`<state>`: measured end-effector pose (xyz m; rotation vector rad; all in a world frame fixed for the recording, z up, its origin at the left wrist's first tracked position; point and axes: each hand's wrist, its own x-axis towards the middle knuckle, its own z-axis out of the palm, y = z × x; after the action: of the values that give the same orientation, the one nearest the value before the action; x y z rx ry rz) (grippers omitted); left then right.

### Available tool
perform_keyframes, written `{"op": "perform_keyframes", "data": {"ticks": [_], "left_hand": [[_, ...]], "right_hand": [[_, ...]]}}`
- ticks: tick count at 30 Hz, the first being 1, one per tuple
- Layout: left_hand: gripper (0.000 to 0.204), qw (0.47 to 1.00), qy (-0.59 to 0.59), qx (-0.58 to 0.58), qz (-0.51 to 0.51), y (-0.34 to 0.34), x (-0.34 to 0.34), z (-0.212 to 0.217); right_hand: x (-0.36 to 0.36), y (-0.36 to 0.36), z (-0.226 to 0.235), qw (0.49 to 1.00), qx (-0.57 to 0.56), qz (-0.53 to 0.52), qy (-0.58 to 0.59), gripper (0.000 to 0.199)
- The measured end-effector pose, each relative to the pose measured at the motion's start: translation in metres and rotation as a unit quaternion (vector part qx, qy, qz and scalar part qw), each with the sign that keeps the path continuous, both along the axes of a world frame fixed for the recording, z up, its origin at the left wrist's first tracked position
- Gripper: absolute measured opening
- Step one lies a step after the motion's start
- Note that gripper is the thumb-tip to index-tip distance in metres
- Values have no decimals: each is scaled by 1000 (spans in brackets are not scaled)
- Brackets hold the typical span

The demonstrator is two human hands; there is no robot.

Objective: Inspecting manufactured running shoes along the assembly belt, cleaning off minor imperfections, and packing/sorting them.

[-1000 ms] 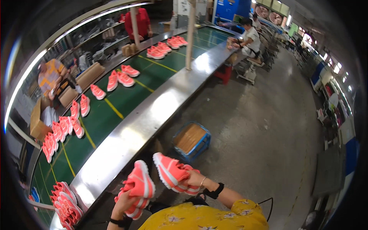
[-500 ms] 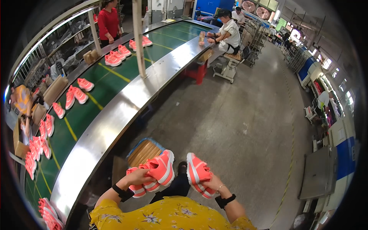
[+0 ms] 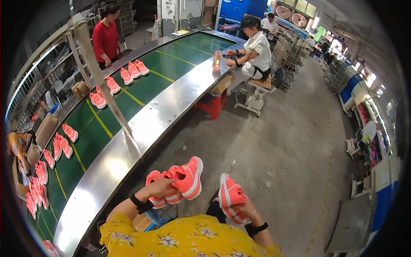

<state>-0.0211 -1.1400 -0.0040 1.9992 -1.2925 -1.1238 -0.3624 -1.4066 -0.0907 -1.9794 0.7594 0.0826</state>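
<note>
My left hand (image 3: 161,187) grips a bunch of coral sneakers (image 3: 191,179) with white soles, held side by side in front of my body. Its fingers are closed at the openings of the shoes. To the right, my right hand (image 3: 247,208) is closed on more coral sneakers (image 3: 231,192), soles tilted outward; a second shoe there is partly hidden behind the front one. Both bunches are in the air over the floor, apart from each other. Dark bands circle both my wrists.
On my left curves a green conveyor belt (image 3: 96,145) with a shiny metal edge (image 3: 141,124), carrying several coral sneakers (image 3: 127,76). A metal post (image 3: 102,79) rises from that edge. A co-worker (image 3: 257,49) sits beyond a red stand (image 3: 212,107). A wooden-topped stool (image 3: 142,222) is beside me.
My view has moved forward along the conveyor, so the stool now sits lower, beside my body. Both hands still hold their sneakers, slightly higher in view. Shoes on the belt appear shifted.
</note>
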Motion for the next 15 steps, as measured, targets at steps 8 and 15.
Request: {"op": "perform_keyframes", "data": {"ticks": [8,15], "left_hand": [[36,980,-25,-43,195,-141,108,30],[40,940,-117,-67,314,-227,244,46]], "right_hand": [[242,-215,35,975,-73,188,-96,45],[494,-302,91,944,-148,242,-166,47]]}}
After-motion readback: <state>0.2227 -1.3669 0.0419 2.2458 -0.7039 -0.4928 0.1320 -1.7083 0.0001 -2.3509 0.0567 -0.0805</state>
